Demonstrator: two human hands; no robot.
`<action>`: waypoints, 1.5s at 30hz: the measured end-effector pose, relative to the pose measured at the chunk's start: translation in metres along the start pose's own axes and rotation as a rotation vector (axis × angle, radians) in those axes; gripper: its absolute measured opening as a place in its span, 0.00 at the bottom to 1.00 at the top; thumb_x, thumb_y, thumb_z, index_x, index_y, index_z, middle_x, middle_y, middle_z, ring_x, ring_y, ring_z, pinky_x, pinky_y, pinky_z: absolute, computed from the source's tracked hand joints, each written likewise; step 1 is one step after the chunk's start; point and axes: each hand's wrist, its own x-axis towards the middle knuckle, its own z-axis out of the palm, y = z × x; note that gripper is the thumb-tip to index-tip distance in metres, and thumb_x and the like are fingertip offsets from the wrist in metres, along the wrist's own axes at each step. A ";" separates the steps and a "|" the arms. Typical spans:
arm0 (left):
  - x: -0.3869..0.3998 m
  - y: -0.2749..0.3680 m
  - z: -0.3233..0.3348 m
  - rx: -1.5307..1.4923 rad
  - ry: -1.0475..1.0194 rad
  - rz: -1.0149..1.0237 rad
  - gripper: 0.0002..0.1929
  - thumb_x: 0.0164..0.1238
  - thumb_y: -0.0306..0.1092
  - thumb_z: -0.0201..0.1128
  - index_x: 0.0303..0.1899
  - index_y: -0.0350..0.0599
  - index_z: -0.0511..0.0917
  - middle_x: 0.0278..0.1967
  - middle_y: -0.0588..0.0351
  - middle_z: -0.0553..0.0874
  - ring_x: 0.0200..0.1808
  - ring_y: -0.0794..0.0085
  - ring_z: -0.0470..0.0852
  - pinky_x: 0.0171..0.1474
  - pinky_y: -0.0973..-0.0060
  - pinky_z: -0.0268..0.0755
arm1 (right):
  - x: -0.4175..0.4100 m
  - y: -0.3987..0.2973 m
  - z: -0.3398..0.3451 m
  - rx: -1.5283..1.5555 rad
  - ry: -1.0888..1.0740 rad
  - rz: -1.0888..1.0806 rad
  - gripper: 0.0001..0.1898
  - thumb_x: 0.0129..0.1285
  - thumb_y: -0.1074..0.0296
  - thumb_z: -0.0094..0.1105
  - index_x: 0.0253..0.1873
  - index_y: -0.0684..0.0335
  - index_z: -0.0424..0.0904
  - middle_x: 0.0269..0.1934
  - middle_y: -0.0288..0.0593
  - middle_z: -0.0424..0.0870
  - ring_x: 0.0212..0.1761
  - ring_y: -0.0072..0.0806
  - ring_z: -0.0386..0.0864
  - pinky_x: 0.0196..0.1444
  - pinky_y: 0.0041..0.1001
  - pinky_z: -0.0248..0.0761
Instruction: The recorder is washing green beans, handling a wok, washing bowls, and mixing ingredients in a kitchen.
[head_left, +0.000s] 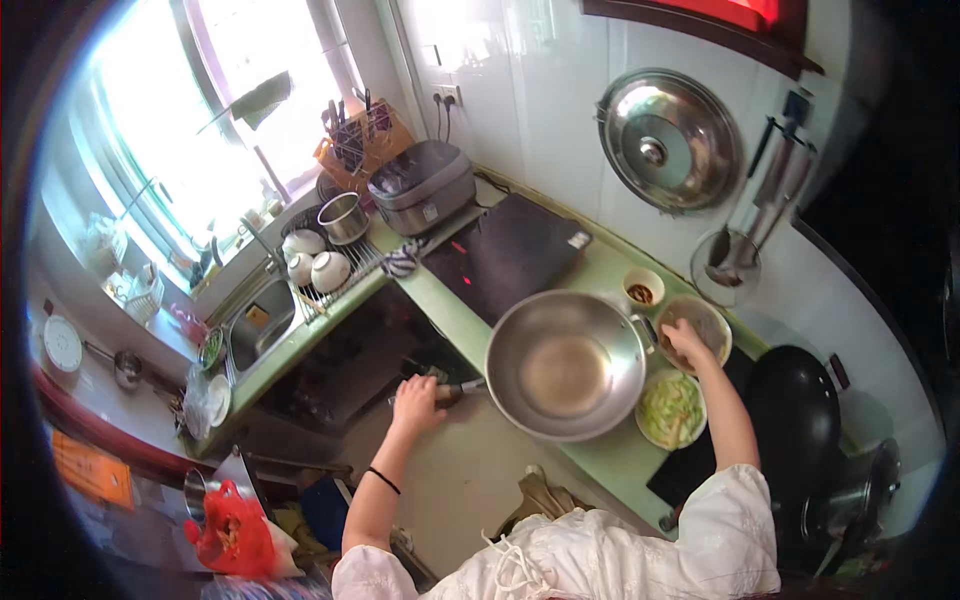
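Note:
A wide stainless-steel wok (562, 375) stands in front of me, its inside bare apart from a brownish tint at the bottom. My left hand (417, 403) is wrapped around its long handle (450, 391). My right hand (685, 341) reaches over a bowl (718, 330) beside the wok's short side handle (643, 330). Its fingertips are down by the bowl's near-wok side; whether they pinch anything is too small to tell. Just below sits a bowl of chopped pale-green vegetables (671, 411). Behind stands a small bowl (643, 288) with dark sauce in it.
A black flat cooktop (510, 255) with red lights lies behind the wok. At right are a black pan (795, 420) and a lidded pot (855, 487). A steel lid (670, 142) and utensils hang on the wall. Bowls (330, 271) sit on a rack by the sink (259, 322).

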 end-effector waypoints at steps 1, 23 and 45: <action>0.027 0.000 0.010 0.022 -0.090 0.041 0.26 0.39 0.42 0.66 0.44 0.43 0.72 0.43 0.49 0.77 0.50 0.59 0.74 0.53 0.64 0.65 | 0.026 0.030 0.006 0.031 0.120 0.051 0.26 0.61 0.50 0.49 0.54 0.69 0.68 0.42 0.50 0.77 0.40 0.35 0.77 0.39 0.33 0.70; 0.160 -0.129 -0.052 -0.577 -0.890 0.132 0.31 0.59 0.63 0.50 0.40 0.39 0.76 0.30 0.43 0.82 0.36 0.51 0.80 0.41 0.63 0.71 | 0.090 -0.118 0.055 0.259 0.356 -0.140 0.14 0.61 0.62 0.54 0.42 0.68 0.69 0.34 0.46 0.76 0.37 0.32 0.73 0.41 0.29 0.66; 0.308 -0.228 -0.013 -0.608 -0.749 -0.076 0.29 0.62 0.61 0.46 0.35 0.39 0.77 0.33 0.42 0.82 0.41 0.50 0.80 0.43 0.61 0.70 | 0.308 -0.311 0.172 -0.322 0.254 -0.124 0.16 0.56 0.70 0.54 0.51 0.62 0.71 0.46 0.53 0.77 0.49 0.48 0.74 0.50 0.38 0.67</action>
